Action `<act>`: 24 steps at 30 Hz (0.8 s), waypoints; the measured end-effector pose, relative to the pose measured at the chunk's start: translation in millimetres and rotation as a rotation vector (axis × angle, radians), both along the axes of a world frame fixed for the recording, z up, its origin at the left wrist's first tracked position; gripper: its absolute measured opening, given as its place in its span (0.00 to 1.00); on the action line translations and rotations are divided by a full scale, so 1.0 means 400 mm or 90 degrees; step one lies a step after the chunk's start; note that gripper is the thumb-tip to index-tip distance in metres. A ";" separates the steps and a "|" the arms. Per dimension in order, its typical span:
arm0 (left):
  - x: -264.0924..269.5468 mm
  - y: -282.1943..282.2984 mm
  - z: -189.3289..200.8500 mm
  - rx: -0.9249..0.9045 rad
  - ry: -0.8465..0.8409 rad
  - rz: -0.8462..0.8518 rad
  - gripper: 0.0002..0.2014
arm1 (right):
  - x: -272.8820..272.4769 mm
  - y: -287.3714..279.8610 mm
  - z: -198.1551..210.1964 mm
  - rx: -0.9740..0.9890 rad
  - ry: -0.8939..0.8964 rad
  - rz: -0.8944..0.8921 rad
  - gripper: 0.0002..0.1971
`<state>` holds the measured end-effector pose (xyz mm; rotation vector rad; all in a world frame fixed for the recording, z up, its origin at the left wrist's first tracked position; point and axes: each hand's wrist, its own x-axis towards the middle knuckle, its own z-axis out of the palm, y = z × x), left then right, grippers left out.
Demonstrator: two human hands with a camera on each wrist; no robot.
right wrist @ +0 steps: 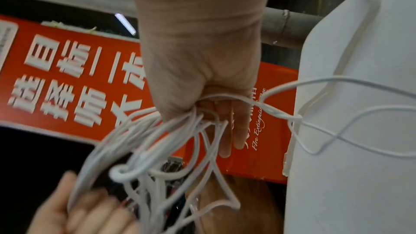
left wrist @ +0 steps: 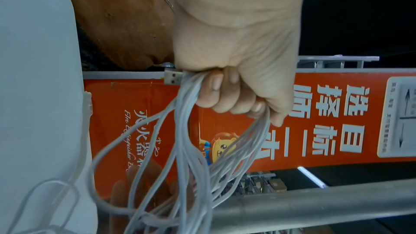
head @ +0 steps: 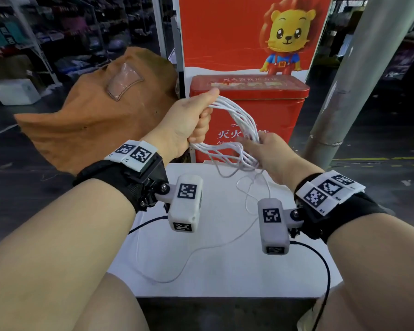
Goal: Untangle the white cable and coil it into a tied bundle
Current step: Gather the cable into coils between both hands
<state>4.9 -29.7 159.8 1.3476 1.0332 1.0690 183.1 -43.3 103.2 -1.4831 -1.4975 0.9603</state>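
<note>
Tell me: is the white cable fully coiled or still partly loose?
Partly loose. The white cable loops between both hands, but a tail trails across the white table.

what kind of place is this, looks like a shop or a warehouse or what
Most likely a warehouse or stockroom, though I can't be sure. Dim aisles of stocked shelving run behind the work spot, a red fire extinguisher box stands by a metal pillar, and a small white table serves as the work surface.
</note>
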 end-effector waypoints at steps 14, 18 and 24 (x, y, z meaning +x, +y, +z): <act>-0.011 0.075 -0.070 -0.190 0.023 0.088 0.24 | -0.014 -0.019 0.083 0.056 0.347 0.041 0.13; -0.008 0.078 -0.082 -0.213 0.028 0.098 0.22 | -0.046 -0.032 0.090 0.222 -0.074 0.134 0.14; -0.008 0.075 -0.113 -0.259 0.102 0.108 0.18 | -0.083 -0.052 0.081 0.479 -0.401 0.274 0.20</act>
